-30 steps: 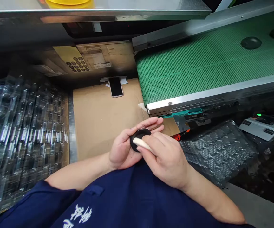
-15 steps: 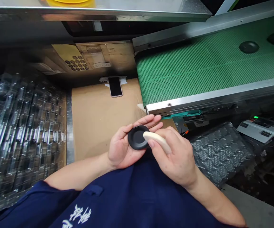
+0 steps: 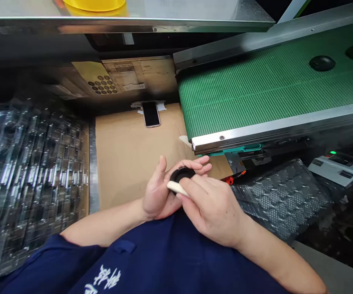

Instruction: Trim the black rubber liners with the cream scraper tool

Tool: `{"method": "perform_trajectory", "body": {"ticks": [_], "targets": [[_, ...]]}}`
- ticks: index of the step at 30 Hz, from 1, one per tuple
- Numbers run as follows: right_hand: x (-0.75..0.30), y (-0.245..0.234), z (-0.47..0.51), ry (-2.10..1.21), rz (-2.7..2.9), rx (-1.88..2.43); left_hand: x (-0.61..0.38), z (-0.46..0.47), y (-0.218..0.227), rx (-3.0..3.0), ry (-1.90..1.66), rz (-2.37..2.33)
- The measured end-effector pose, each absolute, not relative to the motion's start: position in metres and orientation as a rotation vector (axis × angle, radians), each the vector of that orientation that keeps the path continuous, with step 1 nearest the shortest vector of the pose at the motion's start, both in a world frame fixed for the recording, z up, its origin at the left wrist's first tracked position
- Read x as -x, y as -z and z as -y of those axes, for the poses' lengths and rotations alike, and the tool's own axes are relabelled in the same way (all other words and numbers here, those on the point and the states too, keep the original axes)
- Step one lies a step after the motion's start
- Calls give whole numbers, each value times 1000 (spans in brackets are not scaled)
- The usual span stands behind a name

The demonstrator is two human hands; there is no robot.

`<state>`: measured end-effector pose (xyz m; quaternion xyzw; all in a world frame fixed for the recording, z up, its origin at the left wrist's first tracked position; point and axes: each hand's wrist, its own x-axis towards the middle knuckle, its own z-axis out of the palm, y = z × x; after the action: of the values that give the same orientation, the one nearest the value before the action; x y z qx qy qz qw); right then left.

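My left hand (image 3: pixel 157 192) cradles a round black disc (image 3: pixel 182 174) against its fingers, with the thumb raised and off the disc. My right hand (image 3: pixel 210 208) pinches a cream-coloured oblong pad (image 3: pixel 175 188), possibly a sponge or eraser, and presses it against the disc's face. The right fingers and the pad hide most of the disc. The two hands touch each other around it.
A green mesh conveyor belt (image 3: pixel 271 90) with steel rails carries several black discs (image 3: pixel 322 63). A phone (image 3: pixel 150 114) lies on a cardboard sheet (image 3: pixel 133 163). Stacked clear plastic trays (image 3: pixel 32 179) are left; an embossed clear tray (image 3: pixel 283 200) is right. A yellow tub (image 3: pixel 95 4) sits above.
My right hand has moved back over the disc, bringing the pad across its face and covering most of it. The left thumb now stands raised, and the disc sits slightly higher.
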<state>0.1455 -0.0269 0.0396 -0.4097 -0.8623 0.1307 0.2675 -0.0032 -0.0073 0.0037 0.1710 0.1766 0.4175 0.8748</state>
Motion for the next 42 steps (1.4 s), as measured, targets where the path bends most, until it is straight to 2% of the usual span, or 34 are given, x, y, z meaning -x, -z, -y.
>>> {"method": "perform_trajectory", "body": {"ticks": [9,14,16,24,26,31,33,37,42], "targets": [[-150,-32,32,-342,2369,1132,5,3,2,-391,-1057,-484],[-173,-27,17,-23,2350,1253,6,3,-1,-277,-858,-402],[-173,-27,15,9,2341,1245,5,4,-1,-267,-843,-408],[-153,-29,39,-515,2323,1048,6,-3,-2,-288,-972,-408],[-157,-31,37,-458,2280,1069,8,-3,-3,-257,-952,-369],[-170,-36,28,21,2298,1244,10,-1,-6,-235,-900,-347],[-169,-37,26,115,2343,1258,9,2,-6,-232,-890,-368],[-161,-38,25,103,2350,1191,7,6,-5,-224,-830,-396],[-163,-43,24,-77,2449,992,11,5,-1,-164,-669,-398]]}}
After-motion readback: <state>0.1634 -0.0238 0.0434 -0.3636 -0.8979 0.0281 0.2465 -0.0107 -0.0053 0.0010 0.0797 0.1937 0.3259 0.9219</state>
